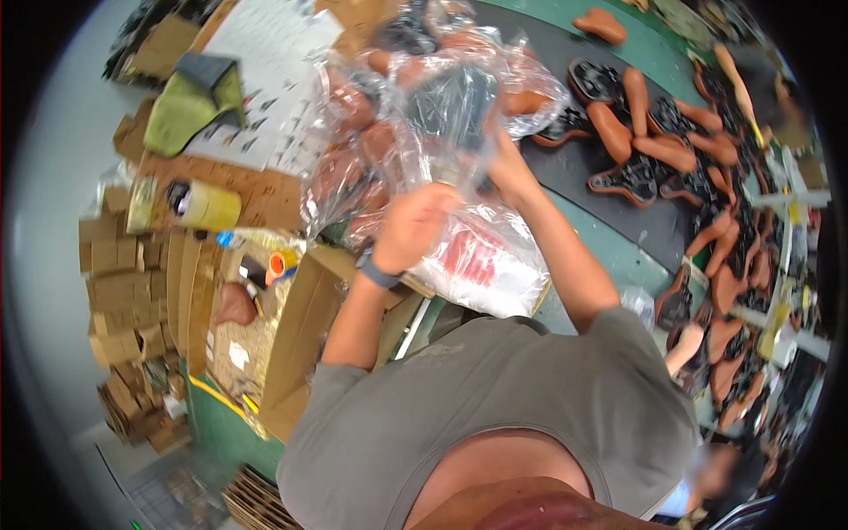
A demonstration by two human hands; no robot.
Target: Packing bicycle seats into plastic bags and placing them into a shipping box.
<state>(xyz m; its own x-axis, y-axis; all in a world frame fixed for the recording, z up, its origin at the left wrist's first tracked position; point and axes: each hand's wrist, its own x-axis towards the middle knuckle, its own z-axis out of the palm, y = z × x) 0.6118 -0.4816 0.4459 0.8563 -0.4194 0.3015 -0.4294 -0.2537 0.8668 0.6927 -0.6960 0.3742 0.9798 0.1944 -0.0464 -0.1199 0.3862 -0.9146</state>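
Note:
A bicycle saddle in a clear plastic bag (452, 104) is held up before me, its dark underside showing through the film. My right hand (505, 163) is closed at its right side, with the fingers partly hidden by the bag. At the bag's lower, loose end my left hand (413, 223) is closed on the plastic, somewhat smeared by motion. More bagged brown saddles (349, 172) are heaped left of and behind my hands. Below the hands lies a stack of clear plastic bags (495, 287) with red print.
Unwrapped brown saddles (611, 132) cover a dark conveyor belt (565, 190) on the right. An open cardboard box (300, 331) stands at lower left, near a yellow cup-like container (212, 206) and a green cloth (190, 110). Other people work along the right side.

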